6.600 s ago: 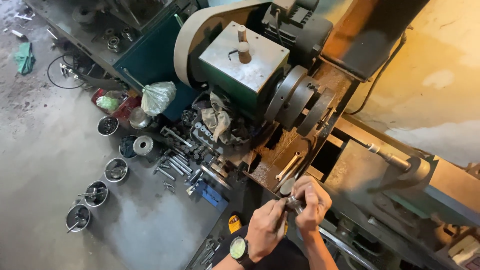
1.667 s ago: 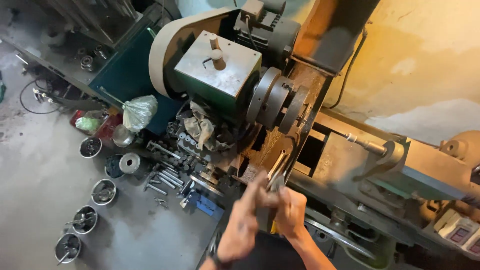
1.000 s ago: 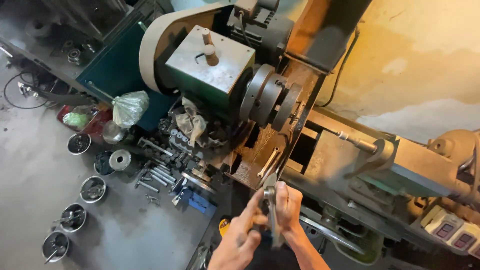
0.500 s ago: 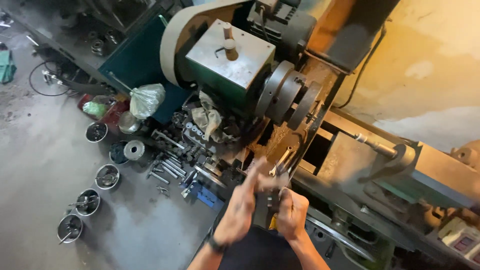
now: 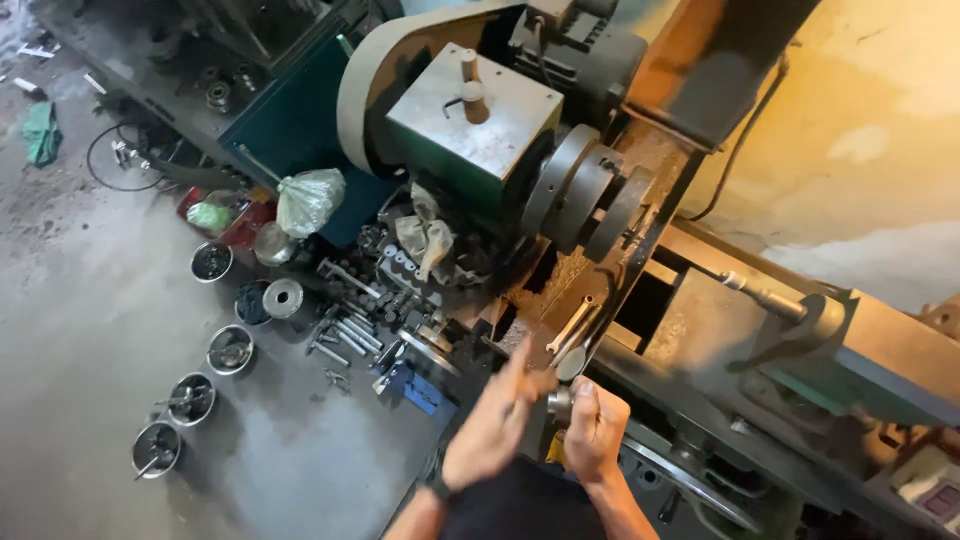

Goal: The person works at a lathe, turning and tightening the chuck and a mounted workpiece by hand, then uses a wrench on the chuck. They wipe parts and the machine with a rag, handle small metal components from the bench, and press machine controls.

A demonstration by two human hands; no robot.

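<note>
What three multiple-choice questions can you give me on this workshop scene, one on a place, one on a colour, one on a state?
1. Where do the round metal bowls stand?
A. on the floor beside the lathe
B. on the lathe's headstock
C. in the person's lap

2. What colour is the crumpled cloth on the floor at far left?
A. red
B. green
C. white

3. How is the right hand?
A. flat on the floor
B. closed around a small metal part
C. out of view

Answers: 1 A, they line the concrete floor; 2 B, it looks green; 3 B, fingers wrap the part while the left hand is open beside it.
</note>
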